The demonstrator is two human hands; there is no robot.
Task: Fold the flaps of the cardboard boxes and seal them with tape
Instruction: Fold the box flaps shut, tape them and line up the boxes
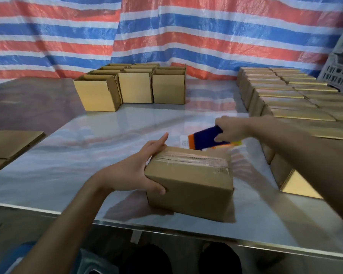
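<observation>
Your left hand is wrapped around the near-left corner of the box, thumb on the front face and fingers spread along the left side, so it's pinned well at the front edge of the desk. Your right hand is closed around a blue and orange thing, looks like a tape dispenser but it's blurry so I won't swear to it, hovering just past the box's far edge.

The flaps are down and there's clear tape along the top seam already (a bit wrinkly on the right end).

Handling-wise: thin corrugated card, probably light and stiff at the corners but soft mid-panel. So hold it by the corners and edges like you're doing, don't squeeze the sides or the seam will bow. On that shiny desk it'll likely slide if you let go while pulling tape.

Open boxes wait at the back, and closed ones sit in rows on the right.
</observation>
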